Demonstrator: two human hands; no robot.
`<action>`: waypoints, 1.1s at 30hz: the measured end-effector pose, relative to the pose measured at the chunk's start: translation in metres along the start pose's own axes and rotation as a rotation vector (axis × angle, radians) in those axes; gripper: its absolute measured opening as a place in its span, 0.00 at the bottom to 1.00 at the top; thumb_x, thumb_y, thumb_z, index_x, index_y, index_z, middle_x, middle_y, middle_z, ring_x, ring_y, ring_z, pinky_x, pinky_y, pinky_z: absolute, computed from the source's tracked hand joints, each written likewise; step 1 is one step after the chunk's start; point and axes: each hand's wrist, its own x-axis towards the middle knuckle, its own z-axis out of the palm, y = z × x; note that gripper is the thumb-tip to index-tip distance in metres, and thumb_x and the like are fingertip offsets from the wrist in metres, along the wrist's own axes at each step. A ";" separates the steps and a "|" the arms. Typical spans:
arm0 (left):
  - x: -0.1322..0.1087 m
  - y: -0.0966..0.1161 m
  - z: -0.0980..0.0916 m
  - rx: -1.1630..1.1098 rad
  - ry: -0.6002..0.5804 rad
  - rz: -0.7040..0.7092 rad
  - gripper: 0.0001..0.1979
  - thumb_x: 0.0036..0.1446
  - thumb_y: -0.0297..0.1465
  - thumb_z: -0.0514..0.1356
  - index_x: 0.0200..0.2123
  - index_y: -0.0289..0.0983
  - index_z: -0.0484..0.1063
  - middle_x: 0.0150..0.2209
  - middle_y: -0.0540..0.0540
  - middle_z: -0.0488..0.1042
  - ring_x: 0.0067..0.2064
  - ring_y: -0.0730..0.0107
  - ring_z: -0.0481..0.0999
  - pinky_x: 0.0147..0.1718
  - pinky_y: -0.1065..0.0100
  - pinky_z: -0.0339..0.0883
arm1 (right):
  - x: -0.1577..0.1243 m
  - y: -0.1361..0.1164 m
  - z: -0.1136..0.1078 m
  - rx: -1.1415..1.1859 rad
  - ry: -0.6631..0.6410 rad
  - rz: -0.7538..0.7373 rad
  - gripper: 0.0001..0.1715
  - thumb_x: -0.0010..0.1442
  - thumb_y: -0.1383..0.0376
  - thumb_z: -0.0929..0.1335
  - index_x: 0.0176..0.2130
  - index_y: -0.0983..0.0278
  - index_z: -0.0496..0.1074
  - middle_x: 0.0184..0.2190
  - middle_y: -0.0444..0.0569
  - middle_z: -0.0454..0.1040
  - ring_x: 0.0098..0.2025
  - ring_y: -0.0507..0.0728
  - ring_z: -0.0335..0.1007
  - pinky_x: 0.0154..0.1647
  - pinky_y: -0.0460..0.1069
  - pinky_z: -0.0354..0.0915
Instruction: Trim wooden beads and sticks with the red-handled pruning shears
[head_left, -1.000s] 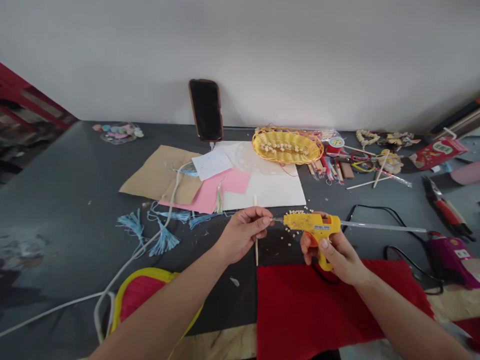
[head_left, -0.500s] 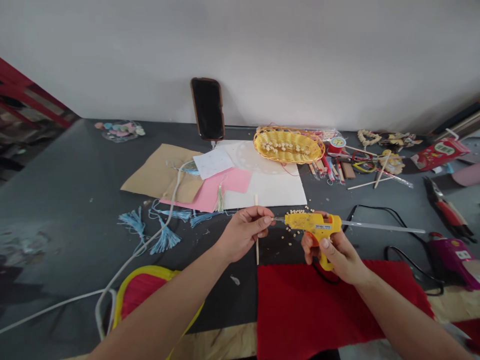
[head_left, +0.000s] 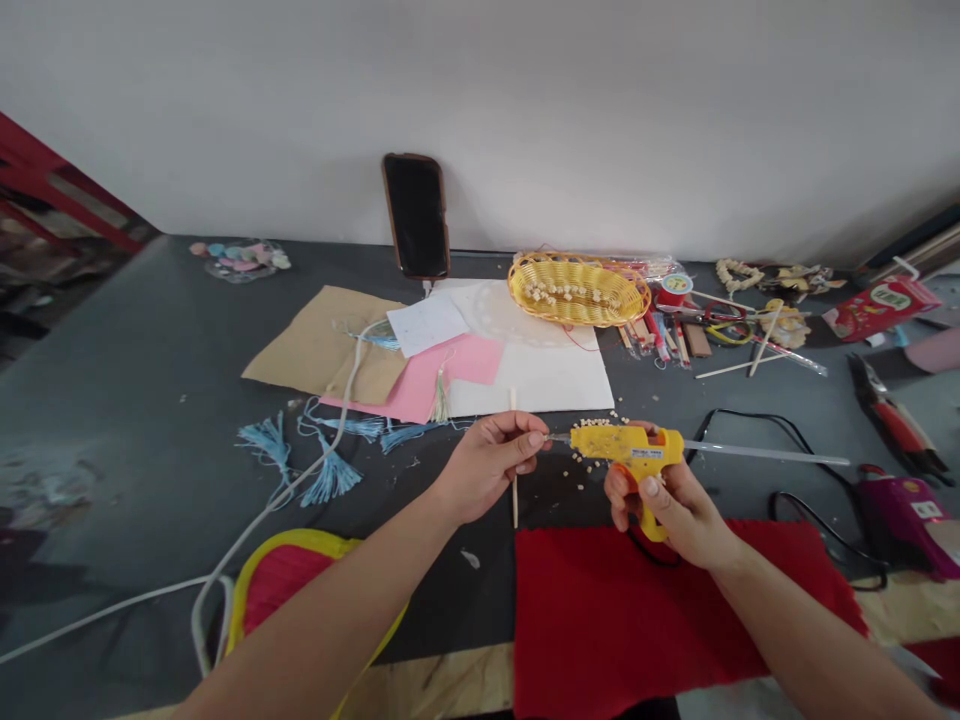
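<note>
My right hand (head_left: pixel 675 505) is wrapped round the handle of a yellow hot glue gun (head_left: pixel 619 448), its nozzle pointing left. A clear glue stick (head_left: pixel 765 454) juts from the gun's back end. At the nozzle tip, my left hand (head_left: pixel 499 460) pinches something tiny between thumb and forefinger; it is too small and covered to make out. Beneath that hand lies a thin wooden stick (head_left: pixel 514 505) on the dark table. Small pale wooden pieces (head_left: pixel 592 463) are scattered around and behind the gun.
A yellow woven basket (head_left: pixel 577 290) with more small pieces stands behind. Blue tassels (head_left: pixel 330 480), a white cable (head_left: pixel 277 510) and papers (head_left: pixel 465 370) lie left. Red cloth (head_left: pixel 637 620) is in front; pliers (head_left: pixel 896 415) and a black cord (head_left: pixel 795 425) lie right. A phone (head_left: pixel 416 218) leans on the wall.
</note>
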 end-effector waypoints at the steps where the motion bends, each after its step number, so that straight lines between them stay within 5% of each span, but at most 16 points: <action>1: 0.000 0.000 0.000 0.000 -0.003 0.001 0.10 0.44 0.32 0.72 0.27 0.34 0.77 0.24 0.48 0.74 0.22 0.83 0.61 0.20 0.76 0.49 | 0.000 0.000 0.000 0.005 0.000 0.000 0.22 0.67 0.57 0.63 0.57 0.54 0.53 0.34 0.46 0.66 0.32 0.53 0.66 0.31 0.50 0.68; 18: 0.000 0.001 0.000 0.018 0.021 -0.007 0.11 0.42 0.33 0.73 0.27 0.33 0.77 0.24 0.48 0.73 0.21 0.82 0.61 0.20 0.76 0.49 | 0.001 -0.001 0.001 0.014 0.017 0.015 0.24 0.65 0.57 0.65 0.58 0.54 0.55 0.34 0.46 0.67 0.31 0.54 0.66 0.31 0.50 0.68; 33: 0.001 0.008 0.001 0.003 0.069 0.063 0.10 0.42 0.28 0.73 0.27 0.33 0.77 0.25 0.48 0.71 0.23 0.82 0.59 0.19 0.77 0.52 | 0.007 -0.011 -0.005 0.219 -0.010 0.048 0.39 0.51 0.61 0.72 0.58 0.58 0.57 0.54 0.55 0.70 0.51 0.61 0.70 0.44 0.55 0.69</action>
